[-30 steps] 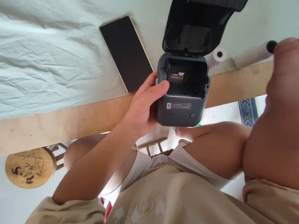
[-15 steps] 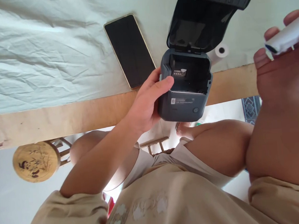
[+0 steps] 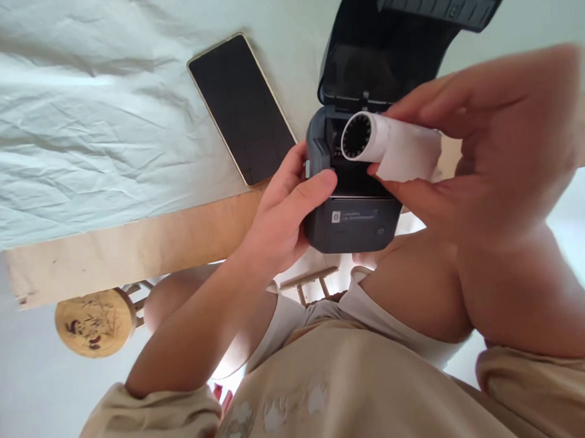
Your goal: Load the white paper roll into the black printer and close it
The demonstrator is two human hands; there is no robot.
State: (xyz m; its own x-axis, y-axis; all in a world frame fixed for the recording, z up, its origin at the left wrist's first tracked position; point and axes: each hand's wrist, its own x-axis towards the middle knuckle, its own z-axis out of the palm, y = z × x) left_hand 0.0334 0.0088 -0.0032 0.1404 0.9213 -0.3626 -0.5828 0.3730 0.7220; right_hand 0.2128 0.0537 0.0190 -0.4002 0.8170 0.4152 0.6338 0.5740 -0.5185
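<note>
Left hand [image 3: 280, 223]: its grip is wrapped around the left side of the printer [image 3: 354, 198], thumb laid over the front rim of the open bay, fingers hidden behind the body.
Right hand [image 3: 473, 153]: its grip is closed on a paper roll [image 3: 390, 147], thumb beneath and fingers over the top; the hand is blurred.
Paper roll: white, with a dark core end facing left, held lying sideways just above the printer's open bay; whether it touches the rim cannot be told.
Printer: dark grey, at the near edge of the desk [image 3: 124, 247], its front overhanging the edge.
Lid [image 3: 394, 35]: swung up and back behind the printer.
Phone [image 3: 242, 109]: dark screen up, on the pale cloth [image 3: 81, 134] just left of the printer.
Stool [image 3: 95, 323]: round wooden seat, below the desk, well left of the printer.
</note>
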